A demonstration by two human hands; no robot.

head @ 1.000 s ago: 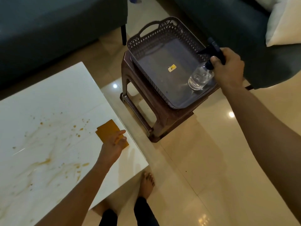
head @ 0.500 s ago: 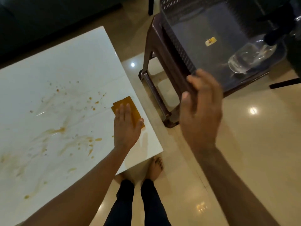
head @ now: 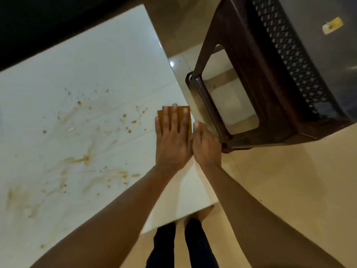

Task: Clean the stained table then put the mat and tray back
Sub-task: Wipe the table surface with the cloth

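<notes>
Left hand [head: 172, 140] grip flat on orange cloth [head: 187, 110] (fingers straight), right hand [head: 205, 145] touching its edge, fingers unclear

I am looking at a home, most likely a living room: a low white table [head: 108, 74] on a glossy beige tile floor [head: 280, 180], a brown plastic stool [head: 251, 78] beside it, and bare feet [head: 204, 213] below.

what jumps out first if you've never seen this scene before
The brown stains spattered and smeared across the white table. Next, the left hand pressed flat on an orange cloth at the table's right edge, with the right hand beside it. At upper right, a dark perforated tray sits on a brown stool.
</notes>
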